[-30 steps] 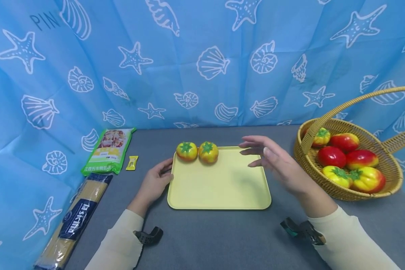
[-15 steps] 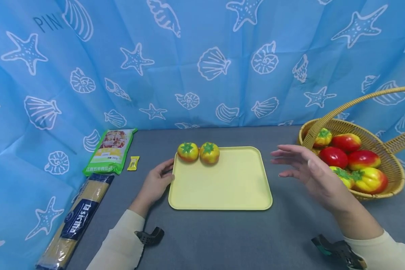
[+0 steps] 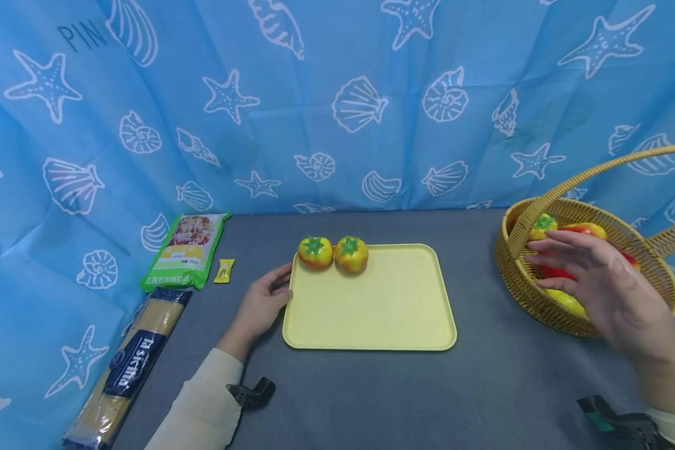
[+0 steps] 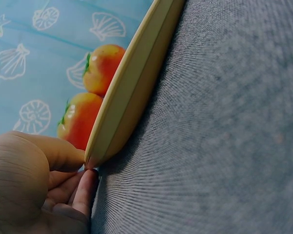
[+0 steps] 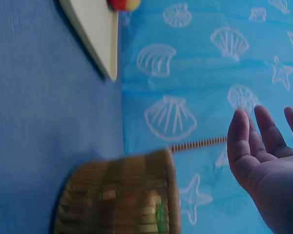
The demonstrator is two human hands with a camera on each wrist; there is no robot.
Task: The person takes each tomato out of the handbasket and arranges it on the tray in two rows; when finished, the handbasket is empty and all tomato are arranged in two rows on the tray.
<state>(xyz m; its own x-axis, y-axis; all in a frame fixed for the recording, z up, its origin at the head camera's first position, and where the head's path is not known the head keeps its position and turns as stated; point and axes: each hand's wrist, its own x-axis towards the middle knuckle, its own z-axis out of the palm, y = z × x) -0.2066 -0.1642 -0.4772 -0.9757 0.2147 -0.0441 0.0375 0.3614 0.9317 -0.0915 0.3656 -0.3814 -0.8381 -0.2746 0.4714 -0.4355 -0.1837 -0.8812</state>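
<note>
In the head view, a pale yellow tray (image 3: pixel 371 306) lies on the grey table. My left hand (image 3: pixel 263 303) holds its left edge; the left wrist view shows the thumb (image 4: pixel 63 153) on the rim and fingers by its underside. Two yellow-red, persimmon-like fruits (image 3: pixel 351 255) with green leafy tops sit side by side at the tray's far left corner. To the right, my right hand (image 3: pixel 613 294) hovers over the front of a wicker basket (image 3: pixel 506 262), holding nothing, fingers apart and slightly bent. It hides part of the red and yellow fruits (image 3: pixel 565 300) inside.
The basket's tall handle (image 3: pixel 613 164) arches above it. On the left lie a green food packet (image 3: pixel 182 253), a small yellow wrapped piece (image 3: pixel 224 271) and a long pasta pack (image 3: pixel 129 362). A blue shell-print curtain (image 3: pixel 315 112) hangs behind the table.
My right hand has moved right, from above the tray's right side to over the basket, with nothing in it. My left hand stays on the tray edge, and the two fruits have not moved.
</note>
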